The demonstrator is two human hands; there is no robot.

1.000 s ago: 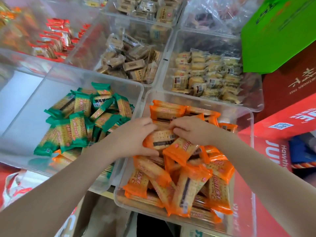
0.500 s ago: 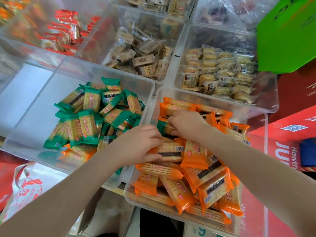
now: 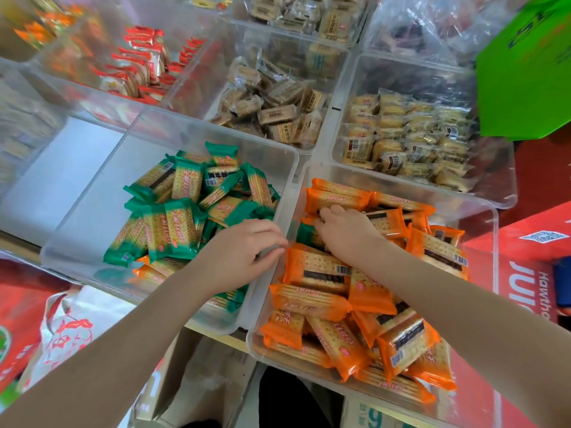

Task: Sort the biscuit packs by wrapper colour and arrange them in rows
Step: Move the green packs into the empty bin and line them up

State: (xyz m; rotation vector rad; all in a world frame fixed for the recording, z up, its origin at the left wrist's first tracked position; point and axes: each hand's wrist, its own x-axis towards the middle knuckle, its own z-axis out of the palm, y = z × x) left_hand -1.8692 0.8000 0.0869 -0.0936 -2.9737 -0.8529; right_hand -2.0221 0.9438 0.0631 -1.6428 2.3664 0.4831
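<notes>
Green-wrapped biscuit packs point(image 3: 185, 208) fill the left clear bin point(image 3: 92, 193); a few orange packs point(image 3: 151, 270) lie at its near edge. The right clear bin point(image 3: 482, 211) holds a pile of orange-wrapped packs point(image 3: 315, 270). One green pack point(image 3: 306, 234) lies among them near the left wall. My right hand point(image 3: 346, 233) reaches into the orange bin, its fingers curled round that green pack. Over the rims between the two bins hovers my left hand point(image 3: 244, 254), fingers loosely curled and holding nothing.
Behind stand more clear bins: red-wrapped packs point(image 3: 139, 66) at the far left, beige packs point(image 3: 278, 112) in the middle, yellow biscuits point(image 3: 411, 134) at the right. A green box point(image 3: 525, 72) and red cartons point(image 3: 531, 267) crowd the right side. A printed bag point(image 3: 68, 335) hangs below left.
My left hand let go of the orange pack and drew left to the bin rims. My right hand pushed further back into the orange bin and closed on the green pack.
</notes>
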